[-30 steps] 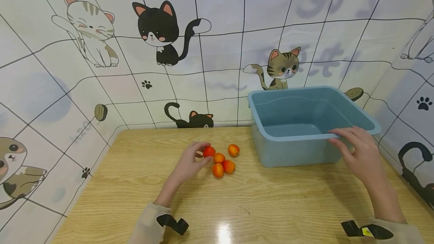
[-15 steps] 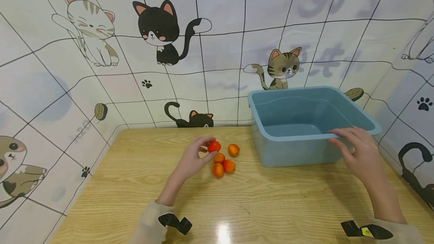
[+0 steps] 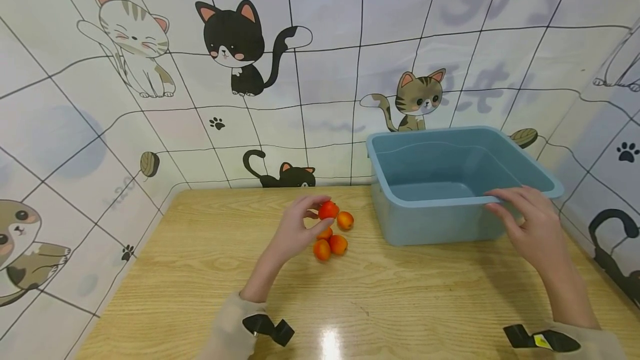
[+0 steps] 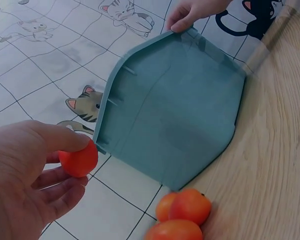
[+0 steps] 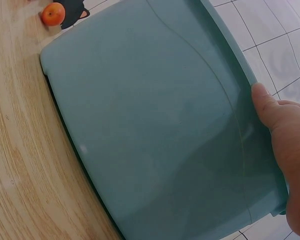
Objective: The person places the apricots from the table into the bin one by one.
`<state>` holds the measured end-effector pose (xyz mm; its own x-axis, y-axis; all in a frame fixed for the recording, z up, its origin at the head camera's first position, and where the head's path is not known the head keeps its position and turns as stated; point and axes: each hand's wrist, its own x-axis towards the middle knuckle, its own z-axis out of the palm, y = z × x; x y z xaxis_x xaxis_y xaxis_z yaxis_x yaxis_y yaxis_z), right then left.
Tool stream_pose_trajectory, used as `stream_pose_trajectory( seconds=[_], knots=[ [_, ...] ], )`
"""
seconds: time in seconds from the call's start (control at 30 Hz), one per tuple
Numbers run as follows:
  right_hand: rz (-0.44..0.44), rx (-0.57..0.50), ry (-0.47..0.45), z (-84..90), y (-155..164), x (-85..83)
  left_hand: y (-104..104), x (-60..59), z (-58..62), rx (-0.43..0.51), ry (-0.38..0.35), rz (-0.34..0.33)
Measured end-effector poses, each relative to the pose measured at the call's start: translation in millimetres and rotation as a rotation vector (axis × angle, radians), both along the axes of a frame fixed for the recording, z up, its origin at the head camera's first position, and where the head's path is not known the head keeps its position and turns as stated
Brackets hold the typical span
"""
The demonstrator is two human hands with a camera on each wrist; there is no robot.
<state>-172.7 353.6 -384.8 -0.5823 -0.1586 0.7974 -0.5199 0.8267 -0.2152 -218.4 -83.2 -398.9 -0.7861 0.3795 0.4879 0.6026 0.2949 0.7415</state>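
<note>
Wooden tabletop (image 3: 210,271); on it four orange fruits (image 3: 338,244) in the middle and a blue tub (image 3: 430,221) far right.

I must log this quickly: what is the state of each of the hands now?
Left hand: pinches a red fruit, lifted above the other fruits.
Right hand: grips the near rim of the blue tub.

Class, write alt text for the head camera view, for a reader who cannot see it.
A person's left hand pinches a small red-orange fruit just above three more orange fruits on a wooden table. Their right hand grips the near rim of a blue plastic tub to the right. A cartoon-cat wall covering stands behind.
</note>
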Motion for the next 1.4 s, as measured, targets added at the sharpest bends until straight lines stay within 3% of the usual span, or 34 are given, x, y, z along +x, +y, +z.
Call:
stream_pose_trajectory(
  seconds=[0.37, 0.77, 1.03, 1.4],
  knots=[
    [0.002, 0.005, 0.009, -1.1, 1.6, -1.1, 20.6, -1.7, 11.1, 0.055, 0.033, -0.023],
    [-0.01, 0.0, -0.012, 2.3, -1.1, 0.8, 46.0, -2.1, 25.2, 0.128, 0.061, 0.008],
    [-0.012, 0.0, -0.016, 0.7, -0.1, 1.1, 64.9, -1.6, 33.1, 0.163, 0.08, -0.034],
    [-0.003, -0.013, -0.011, -1.3, 0.8, 0.5, 89.3, 1.2, 42.5, 0.2, 0.091, -0.037]
  ],
)
